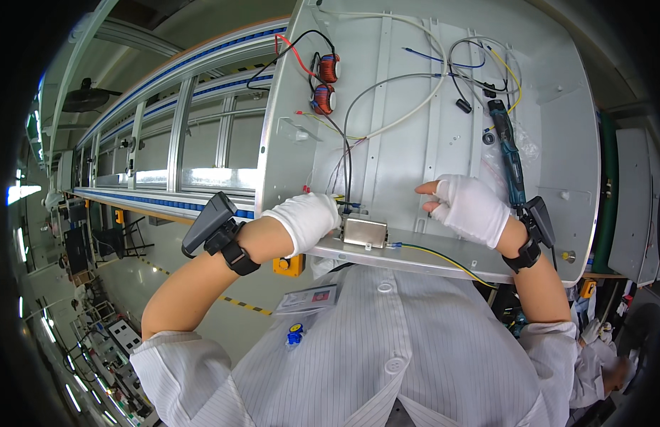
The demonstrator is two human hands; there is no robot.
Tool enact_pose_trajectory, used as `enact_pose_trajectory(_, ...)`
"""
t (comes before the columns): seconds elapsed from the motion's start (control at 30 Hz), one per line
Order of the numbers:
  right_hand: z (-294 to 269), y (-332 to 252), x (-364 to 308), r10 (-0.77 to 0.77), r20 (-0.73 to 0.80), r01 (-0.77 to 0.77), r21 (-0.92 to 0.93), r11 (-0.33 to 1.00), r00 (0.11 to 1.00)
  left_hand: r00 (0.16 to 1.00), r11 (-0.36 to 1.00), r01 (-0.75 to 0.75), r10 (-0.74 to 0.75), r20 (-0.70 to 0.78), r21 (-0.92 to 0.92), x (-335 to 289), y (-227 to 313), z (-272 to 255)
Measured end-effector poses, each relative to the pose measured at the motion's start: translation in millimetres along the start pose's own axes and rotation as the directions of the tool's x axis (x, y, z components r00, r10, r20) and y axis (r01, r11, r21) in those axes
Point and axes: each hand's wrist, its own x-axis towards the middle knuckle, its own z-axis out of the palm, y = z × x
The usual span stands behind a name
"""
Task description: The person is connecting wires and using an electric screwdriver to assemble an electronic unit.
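Observation:
My left hand [305,222], in a white glove, is curled at the left end of a small silver metal box [365,233]. Its fingertips are partly hidden beside thin wires with a blue terminal [352,205], and what they pinch cannot be made out. The box sits at the near edge of a large grey metal enclosure [408,167]. A yellow-green wire [444,256] runs right from the box. Over the enclosure floor hovers my right hand [469,208], gloved with bare thumb and fingertip, these apart and nothing visible between them.
Two copper-wound coils [323,98] hang on the enclosure's left wall. A teal and black power screwdriver [509,153] lies right of my right hand, near a clear plastic bag [527,146]. Loose cables [444,78] loop across the far part. A roller-conveyor frame [177,142] stands left.

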Motion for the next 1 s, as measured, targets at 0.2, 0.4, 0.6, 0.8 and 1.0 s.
enact_pose_trajectory(0.2,-2,-3,2,0.035,0.002,-0.035,0.001,0.999,0.999,0.997,0.998,-0.032,0.029,0.066,0.047,-2,-4,3)
enact_pose_trajectory(0.4,-6,-8,5,0.075,0.058,-0.078,0.054,0.996,0.996,0.999,0.992,-0.032,0.029,-0.027,-0.125,-6,1,-2)
enact_pose_trajectory(0.6,-4,-7,8,0.067,0.071,-0.069,0.025,0.997,0.995,0.989,0.857,0.1,-0.142,-0.044,-0.505,-11,1,-8)
enact_pose_trajectory(0.8,-4,-6,6,0.034,0.048,-0.036,0.028,0.999,0.998,0.994,0.885,0.094,-0.111,-0.011,-0.457,-6,-4,-3)
enact_pose_trajectory(1.0,0,6,-2,0.064,0.035,-0.066,0.052,0.996,0.997,0.994,0.919,0.111,-0.106,0.034,-0.378,-3,-4,-5)
